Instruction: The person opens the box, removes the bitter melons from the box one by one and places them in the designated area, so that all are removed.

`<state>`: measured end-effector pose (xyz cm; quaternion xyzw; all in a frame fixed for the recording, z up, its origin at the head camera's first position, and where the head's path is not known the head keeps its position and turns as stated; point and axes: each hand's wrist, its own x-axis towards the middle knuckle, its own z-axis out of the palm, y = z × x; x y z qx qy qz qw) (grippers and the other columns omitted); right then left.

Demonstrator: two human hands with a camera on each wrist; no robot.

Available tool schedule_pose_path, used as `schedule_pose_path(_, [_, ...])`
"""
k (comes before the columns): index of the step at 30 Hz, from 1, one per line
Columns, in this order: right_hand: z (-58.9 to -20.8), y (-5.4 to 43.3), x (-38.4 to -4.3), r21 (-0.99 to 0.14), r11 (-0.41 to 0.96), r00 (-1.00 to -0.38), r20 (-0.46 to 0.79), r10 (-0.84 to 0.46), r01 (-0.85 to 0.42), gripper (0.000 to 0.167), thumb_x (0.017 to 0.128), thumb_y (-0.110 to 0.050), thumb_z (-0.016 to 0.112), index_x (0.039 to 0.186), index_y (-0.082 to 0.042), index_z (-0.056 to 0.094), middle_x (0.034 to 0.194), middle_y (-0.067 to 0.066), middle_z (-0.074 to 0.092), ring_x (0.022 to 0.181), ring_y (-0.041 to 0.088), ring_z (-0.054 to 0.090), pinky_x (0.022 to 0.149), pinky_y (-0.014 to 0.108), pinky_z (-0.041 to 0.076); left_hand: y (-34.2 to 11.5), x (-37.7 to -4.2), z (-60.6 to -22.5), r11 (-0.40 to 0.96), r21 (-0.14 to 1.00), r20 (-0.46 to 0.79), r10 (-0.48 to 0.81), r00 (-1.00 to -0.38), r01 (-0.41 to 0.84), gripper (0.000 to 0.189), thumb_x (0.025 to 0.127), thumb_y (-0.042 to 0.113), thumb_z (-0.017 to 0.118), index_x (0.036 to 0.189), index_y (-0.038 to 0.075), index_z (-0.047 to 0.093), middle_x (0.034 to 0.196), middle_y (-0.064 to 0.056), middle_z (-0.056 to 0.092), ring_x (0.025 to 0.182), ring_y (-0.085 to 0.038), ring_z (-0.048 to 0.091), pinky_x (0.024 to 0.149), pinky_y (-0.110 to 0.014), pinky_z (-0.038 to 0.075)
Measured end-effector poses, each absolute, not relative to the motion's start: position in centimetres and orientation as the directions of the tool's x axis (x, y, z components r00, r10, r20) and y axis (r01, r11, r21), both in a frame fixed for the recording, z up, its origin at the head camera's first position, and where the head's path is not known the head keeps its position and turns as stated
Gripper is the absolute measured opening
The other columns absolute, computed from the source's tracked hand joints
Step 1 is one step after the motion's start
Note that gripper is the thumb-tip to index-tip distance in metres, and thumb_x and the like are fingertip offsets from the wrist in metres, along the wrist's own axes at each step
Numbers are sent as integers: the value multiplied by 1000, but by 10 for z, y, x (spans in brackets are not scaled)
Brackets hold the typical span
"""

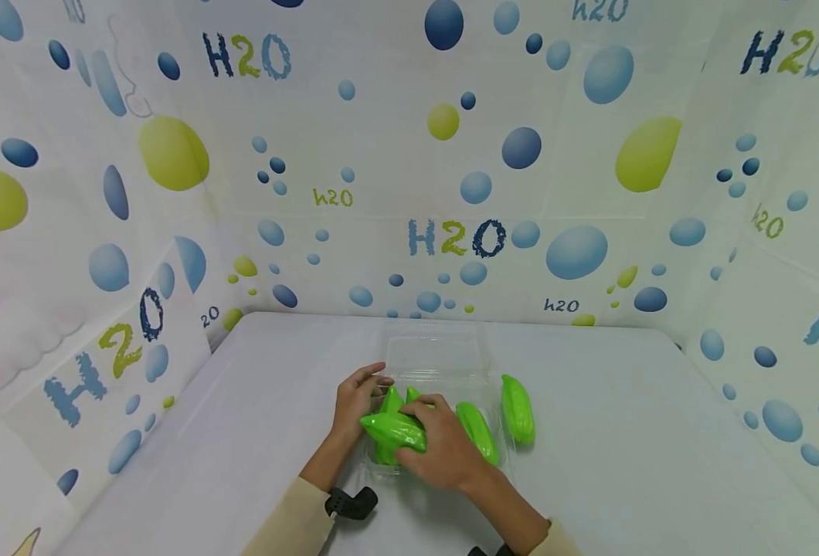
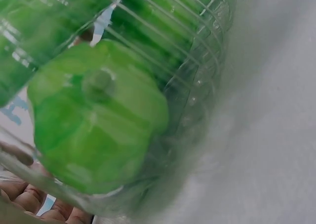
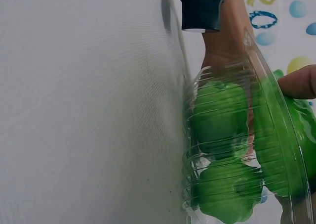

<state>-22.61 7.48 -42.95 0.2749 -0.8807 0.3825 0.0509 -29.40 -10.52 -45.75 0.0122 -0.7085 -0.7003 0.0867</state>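
My right hand (image 1: 444, 444) grips a glossy green pod-shaped fruit (image 1: 392, 430) with a pointed tip, lying crosswise above a clear plastic clamshell container (image 1: 385, 469). My left hand (image 1: 355, 401) is at the container's left side, its loosely bent fingers reaching over the rim. Inside the container lie more green fruits, one on the right (image 1: 477, 432) and others partly hidden under the held one. In the left wrist view, a lobed fruit end (image 2: 98, 115) with a round stub shows through the ribbed wall. The right wrist view shows two fruits (image 3: 222, 120) through the plastic.
Another green fruit (image 1: 518, 409) lies on the white table (image 1: 611, 432), just right of the container. The container's clear lid (image 1: 435, 354) is folded back toward the far edge. A bubble-patterned curtain (image 1: 382, 139) stands behind and at both sides.
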Motion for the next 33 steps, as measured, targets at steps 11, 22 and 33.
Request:
schedule_pose_path(11, [-426, 77, -226, -692, 485, -836, 352, -421, -535, 53, 82, -27, 73, 130, -8, 62, 131, 7, 57, 103, 16, 54, 81, 34, 49, -105, -292, -458, 33, 992, 129, -156, -979, 125, 42, 98, 7, 44, 134, -7, 59, 109, -22, 72, 99, -29, 71, 83, -31, 59])
schedule_pose_path(22, [-427, 80, -229, -662, 421, -783, 489, -384, -620, 57, 78, -26, 80, 131, -10, 65, 121, -2, 65, 98, 11, 58, 78, 30, 49, -107, -295, -460, 37, 991, 132, -157, -979, 127, 40, 97, 5, 46, 133, -6, 61, 108, -21, 73, 97, -29, 71, 75, -20, 55])
schedule_pose_path(33, [-427, 82, -228, -650, 384, -747, 633, -205, -656, 45, 83, -25, 78, 126, -16, 68, 109, -3, 67, 88, 9, 58, 71, 28, 50, -103, -272, -429, 20, 995, 96, -130, -987, 94, 38, 98, 1, 44, 132, -10, 60, 113, -29, 69, 87, -14, 68, 77, -28, 57])
